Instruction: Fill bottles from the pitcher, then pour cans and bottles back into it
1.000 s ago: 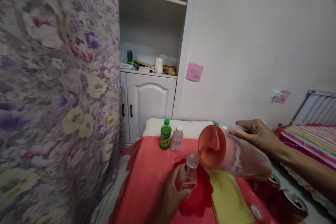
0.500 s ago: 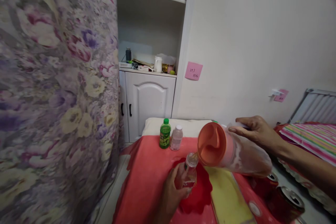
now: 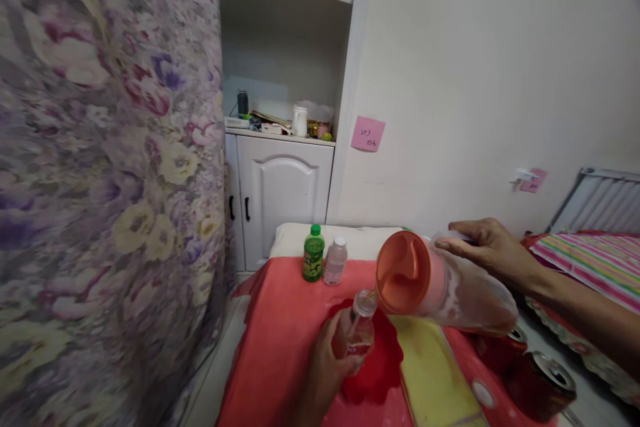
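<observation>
My left hand (image 3: 327, 363) is wrapped round a small clear plastic bottle (image 3: 361, 330), held upright with its mouth open. My right hand (image 3: 483, 243) grips the handle of a large clear pitcher (image 3: 463, 297) with an orange rim. The pitcher lies tipped to the left, and brownish liquid shows inside it. From its orange spout a thin stream runs into the bottle's mouth. Beneath the bottle is a red scalloped plate (image 3: 383, 363). Farther back on the table stand a green-capped green bottle (image 3: 313, 257) and a clear bottle with a white cap (image 3: 335, 263).
Two red drink cans (image 3: 543, 383) stand at the lower right, near a white round lid (image 3: 483, 393). A yellow cloth or board (image 3: 433, 373) lies right of the plate on the red tablecloth (image 3: 280, 340). A floral curtain (image 3: 110, 180) hangs at left; a bed (image 3: 595, 267) is at right.
Both hands stay nearly in place. The liquid in the small bottle appears slightly higher, and the stream from the pitcher continues. The view has shifted slightly.
</observation>
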Demonstrator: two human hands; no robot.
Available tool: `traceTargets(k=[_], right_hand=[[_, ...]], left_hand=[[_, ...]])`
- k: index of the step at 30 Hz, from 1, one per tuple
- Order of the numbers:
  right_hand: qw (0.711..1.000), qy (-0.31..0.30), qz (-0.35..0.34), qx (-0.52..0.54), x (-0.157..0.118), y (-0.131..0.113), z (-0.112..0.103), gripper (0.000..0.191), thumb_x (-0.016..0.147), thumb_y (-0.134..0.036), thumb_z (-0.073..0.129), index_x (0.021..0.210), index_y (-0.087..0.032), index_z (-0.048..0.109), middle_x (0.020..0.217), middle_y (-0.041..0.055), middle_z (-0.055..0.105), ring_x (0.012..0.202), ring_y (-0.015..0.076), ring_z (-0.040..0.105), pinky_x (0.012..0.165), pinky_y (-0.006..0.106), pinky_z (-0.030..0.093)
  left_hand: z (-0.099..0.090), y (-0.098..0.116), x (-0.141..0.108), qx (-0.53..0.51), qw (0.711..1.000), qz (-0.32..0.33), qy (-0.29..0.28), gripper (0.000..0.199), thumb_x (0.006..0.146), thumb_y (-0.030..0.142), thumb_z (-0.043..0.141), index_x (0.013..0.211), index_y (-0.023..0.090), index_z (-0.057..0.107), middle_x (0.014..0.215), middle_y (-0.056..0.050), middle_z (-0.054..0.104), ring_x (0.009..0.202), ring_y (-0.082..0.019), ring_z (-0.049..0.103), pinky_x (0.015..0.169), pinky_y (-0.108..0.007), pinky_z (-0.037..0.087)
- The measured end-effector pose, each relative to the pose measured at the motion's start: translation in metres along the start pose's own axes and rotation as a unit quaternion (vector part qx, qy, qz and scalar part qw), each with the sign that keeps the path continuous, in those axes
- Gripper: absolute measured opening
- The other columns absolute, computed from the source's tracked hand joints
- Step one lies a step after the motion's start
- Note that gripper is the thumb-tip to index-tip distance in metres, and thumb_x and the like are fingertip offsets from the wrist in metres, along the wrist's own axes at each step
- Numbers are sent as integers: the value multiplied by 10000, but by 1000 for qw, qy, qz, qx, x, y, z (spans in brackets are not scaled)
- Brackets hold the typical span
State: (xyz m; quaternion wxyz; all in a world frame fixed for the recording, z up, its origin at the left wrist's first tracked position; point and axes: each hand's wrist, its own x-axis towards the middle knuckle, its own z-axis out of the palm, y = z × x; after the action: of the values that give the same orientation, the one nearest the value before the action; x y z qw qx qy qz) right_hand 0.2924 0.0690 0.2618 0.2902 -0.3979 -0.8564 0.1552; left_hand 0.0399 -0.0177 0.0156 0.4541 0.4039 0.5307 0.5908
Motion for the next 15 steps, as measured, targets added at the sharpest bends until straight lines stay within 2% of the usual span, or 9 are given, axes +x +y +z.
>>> traceTargets(k=[4, 9, 15], right_hand=[[1000, -2, 2, 3, 0, -1, 0, 518, 824, -645, 556, 571, -200, 481, 519, -50, 389, 506, 105, 370, 463, 239, 276], [1000, -4, 3, -1, 1, -1, 1, 512, 831, -630, 555, 569, -201, 463, 522, -50, 367, 510, 105, 360, 464, 239, 259], [1000, -17, 6, 6, 1, 0, 1, 498, 839, -621, 552, 587, -201, 468, 549, -43, 385, 534, 111, 376, 474, 231, 284]], left_hand=[[0, -1, 1, 4, 1000, 1, 8, 816, 471, -20, 665, 1253, 210, 615, 1301, -66, 668, 1200, -310, 601, 820, -294, 571], [-1, -2, 1, 20, 1000, 3, 13, 821, 478, -11, 680, 1269, 196, 604, 1326, -85, 651, 1226, -312, 582, 896, -323, 552], [1, 3, -2, -16, 1000, 0, 6, 799, 477, -17, 659, 1239, 220, 618, 1320, -64, 657, 1205, -306, 601, 872, -300, 557]])
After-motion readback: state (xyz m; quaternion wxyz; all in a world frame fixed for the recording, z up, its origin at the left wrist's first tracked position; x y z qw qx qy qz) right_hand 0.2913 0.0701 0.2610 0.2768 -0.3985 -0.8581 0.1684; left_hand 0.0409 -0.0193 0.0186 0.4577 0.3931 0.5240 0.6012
